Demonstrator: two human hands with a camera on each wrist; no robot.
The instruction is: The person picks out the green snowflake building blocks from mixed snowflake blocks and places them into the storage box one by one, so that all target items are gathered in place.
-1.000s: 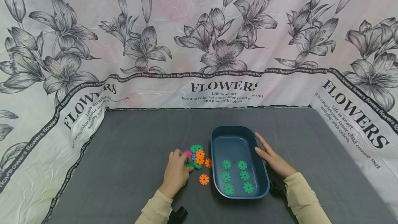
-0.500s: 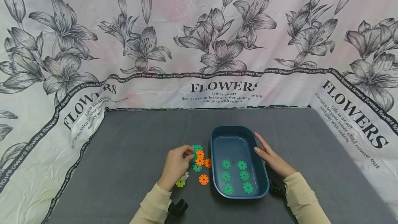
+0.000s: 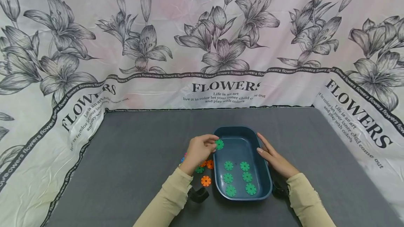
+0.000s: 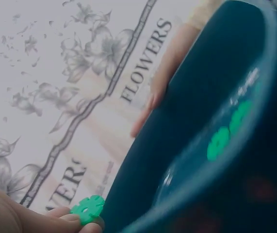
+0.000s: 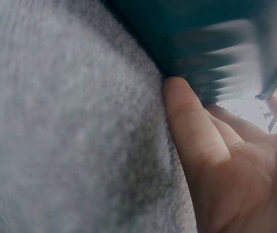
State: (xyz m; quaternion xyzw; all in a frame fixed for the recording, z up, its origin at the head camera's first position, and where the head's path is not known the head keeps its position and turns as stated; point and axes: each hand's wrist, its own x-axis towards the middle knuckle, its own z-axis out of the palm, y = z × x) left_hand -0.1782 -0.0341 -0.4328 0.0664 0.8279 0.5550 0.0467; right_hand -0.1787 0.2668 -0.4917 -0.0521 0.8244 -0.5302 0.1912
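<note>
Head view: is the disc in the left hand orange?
No, the disc pinched in the left hand is green; orange discs lie outside the tray.

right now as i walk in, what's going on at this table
A person is holding a green disc in the left hand, at the left rim of a blue tub, toward its far end. The right hand rests against the tub's right side. Six other green discs lie inside in two columns of three. Loose orange discs lie on the grey cloth to the left, with other pieces there partly hidden behind the left hand.
</note>
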